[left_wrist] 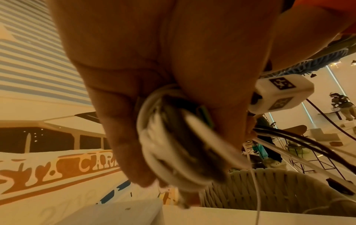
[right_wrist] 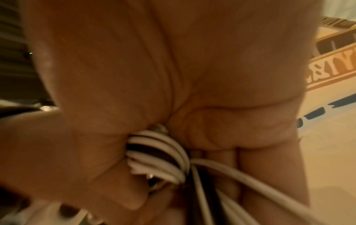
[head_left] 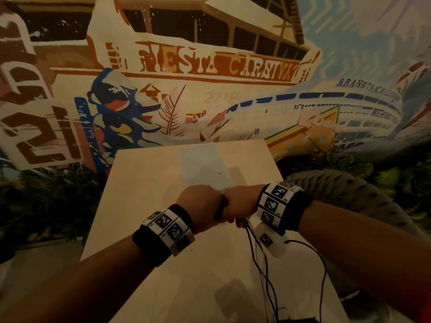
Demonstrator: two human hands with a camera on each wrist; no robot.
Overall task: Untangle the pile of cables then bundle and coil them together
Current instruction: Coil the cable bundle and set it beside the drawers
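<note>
mural: painted wall point(head_left: 210, 73) fills the whole upper half of the head view, orange lettering across the top middle, blue figure at left

left hand: left hand point(head_left: 198, 207) sits a bit left of centre in the head view, fist closed, fingers curled tight round the coil; knuckles butt right up against the other hand

coil: the cable bundle point(left_wrist: 173, 141) is dead centre in the left wrist view, white and dark loops stacked together, kinda blurry; in the head view only a dark sliver of it peeks out between the two fists

right hand: right hand point(head_left: 240, 202) just right of centre in the head view, also closed, fingers wrapped round the same white and black strands point(right_wrist: 158, 153) in the lower middle of the right wrist view

loose ends: thin dark tails point(head_left: 263, 264) hang down from the right fist toward the bottom right of the head view, over the table

table: pale tabletop point(head_left: 144, 183) runs up the middle of the head view under both hands, hands held above it

chair: woven rope chair back point(head_left: 345, 190) at right of the table, mid right of the head view
</note>
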